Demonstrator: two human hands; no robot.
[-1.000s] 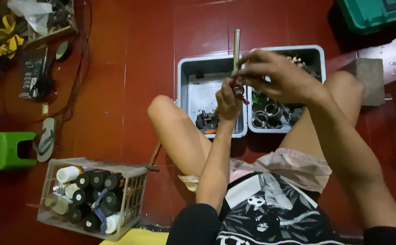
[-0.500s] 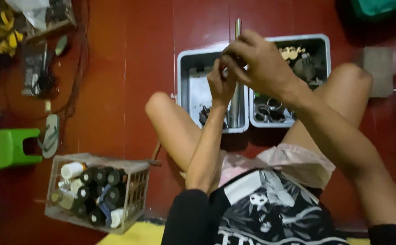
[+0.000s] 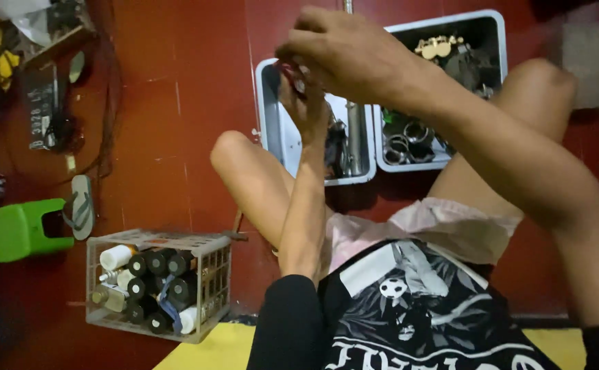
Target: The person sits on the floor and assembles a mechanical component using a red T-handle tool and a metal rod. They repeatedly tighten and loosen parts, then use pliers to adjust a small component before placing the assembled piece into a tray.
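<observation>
Above the left grey tray [image 3: 272,130] — both hands meet: right hand [image 3: 354,55] curled over, left hand [image 3: 306,103] beneath, pinching a small reddish part [image 3: 290,70] between them; axis unclear.

The person sits on the floor with both bare knees bent and spread, and both forearms raised in front of the chest. The left hand [image 3: 306,103] comes straight up from a black-sleeved elbow, its fingers curled and mostly hidden behind the other hand, so I cannot tell how tightly it is closed. The right hand [image 3: 344,51] reaches in from the right on a long bare forearm, knuckles up and fingers bent down over the left hand's fingertips, the two hands touching.
</observation>
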